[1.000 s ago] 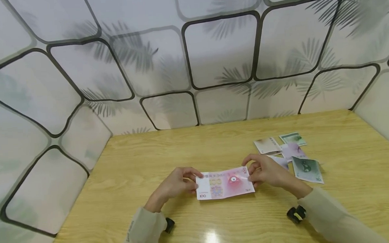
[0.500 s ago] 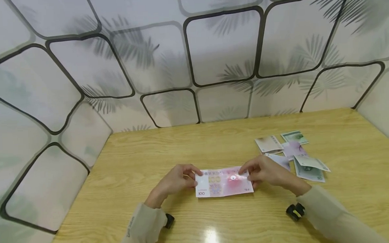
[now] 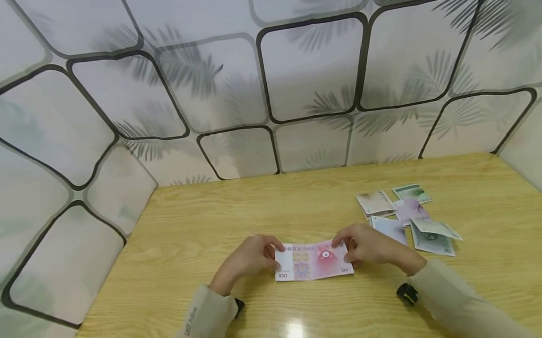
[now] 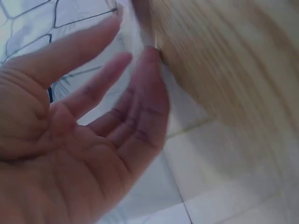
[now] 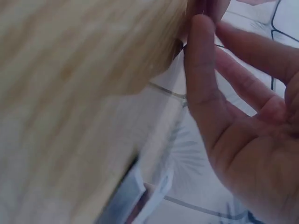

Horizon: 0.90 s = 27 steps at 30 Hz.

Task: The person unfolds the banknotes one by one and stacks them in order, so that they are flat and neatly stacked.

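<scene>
A pink 100 banknote (image 3: 304, 269) lies stretched out sideways in front of the person in the head view, its face up. The left hand (image 3: 251, 263) pinches its left end between thumb and fingers. At the opposite end, the right hand (image 3: 367, 246) grips the note near its upper right corner, covering that corner. In the left wrist view the left hand (image 4: 98, 135) shows curved fingers, with the note largely out of sight. The right wrist view shows the right hand (image 5: 247, 107) with its thumb and fingertips drawn together at the top.
Right of the right hand lie several other banknotes: a folded brownish one (image 3: 375, 203), a purple one (image 3: 409, 211), a pale violet one (image 3: 390, 228), a small green one (image 3: 412, 193) and a half-folded green one (image 3: 430, 241). The wooden table (image 3: 209, 212) meets a patterned wall (image 3: 312, 71).
The right hand has shifted slightly left along the pink banknote. One flap of the nearest green banknote has sprung up beside the right wrist. Both hands still hold the note.
</scene>
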### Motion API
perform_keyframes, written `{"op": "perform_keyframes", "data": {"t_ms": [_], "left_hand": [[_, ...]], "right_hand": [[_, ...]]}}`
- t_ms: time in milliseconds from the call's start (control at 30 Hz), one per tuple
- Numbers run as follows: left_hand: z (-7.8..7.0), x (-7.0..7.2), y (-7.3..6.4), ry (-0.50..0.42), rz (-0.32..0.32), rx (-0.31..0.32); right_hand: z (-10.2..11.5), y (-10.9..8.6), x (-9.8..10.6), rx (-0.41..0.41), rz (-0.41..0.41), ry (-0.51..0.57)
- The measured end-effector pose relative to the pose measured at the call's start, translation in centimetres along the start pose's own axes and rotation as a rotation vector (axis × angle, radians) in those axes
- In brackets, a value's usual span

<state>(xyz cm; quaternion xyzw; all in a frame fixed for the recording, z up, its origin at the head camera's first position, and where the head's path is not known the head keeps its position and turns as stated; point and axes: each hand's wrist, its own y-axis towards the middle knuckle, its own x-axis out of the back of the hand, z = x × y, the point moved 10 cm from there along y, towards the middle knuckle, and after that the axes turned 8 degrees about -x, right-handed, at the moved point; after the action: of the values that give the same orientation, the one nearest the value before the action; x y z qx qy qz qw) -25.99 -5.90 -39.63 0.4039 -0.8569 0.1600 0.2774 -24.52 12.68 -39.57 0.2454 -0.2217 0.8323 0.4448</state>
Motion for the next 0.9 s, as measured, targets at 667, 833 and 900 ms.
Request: {"op": "perform_keyframes", "data": {"t_ms": [667,833,900], "left_hand": [[-0.4,-1.3,-0.1,0.316,0.043,0.107],[-0.4,-1.3,-0.1,0.344,0.044,0.107],[-0.5,-1.1,0.0,0.342,0.037,0.099]], "right_hand": [[0.1,-0.3,-0.7,-0.120,-0.040,-0.390],[0.3,-0.4,-0.7,-0.118,-0.053,-0.402],[0.2,-0.4,-0.6,-0.121,-0.060,-0.408]]}}
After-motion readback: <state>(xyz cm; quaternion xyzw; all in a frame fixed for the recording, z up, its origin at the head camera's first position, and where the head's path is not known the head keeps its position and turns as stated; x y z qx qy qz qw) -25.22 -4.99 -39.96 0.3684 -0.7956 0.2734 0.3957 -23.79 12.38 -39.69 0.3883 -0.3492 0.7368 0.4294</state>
